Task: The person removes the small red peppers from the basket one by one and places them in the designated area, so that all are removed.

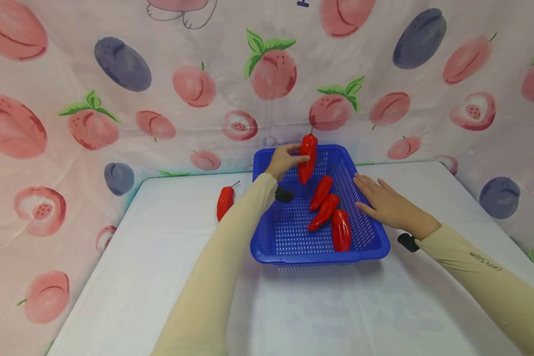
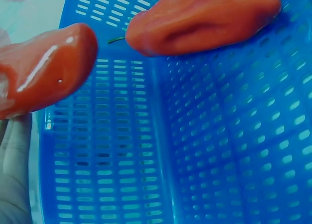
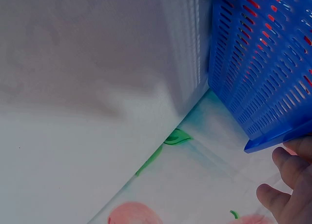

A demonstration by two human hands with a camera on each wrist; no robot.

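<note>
Over the blue basket, the left hand pinches a red pepper between thumb and fingers; the right hand, fingers outstretched, is at the basket's right edge. Three peppers lie inside, a lone pepper left on the surface.

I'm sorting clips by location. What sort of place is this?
Probably a staged tabletop set-up indoors rather than a working kitchen, though I can't be sure: a white tabletop stands against a fruit-print backdrop, with a blue perforated basket of red peppers on it.
</note>
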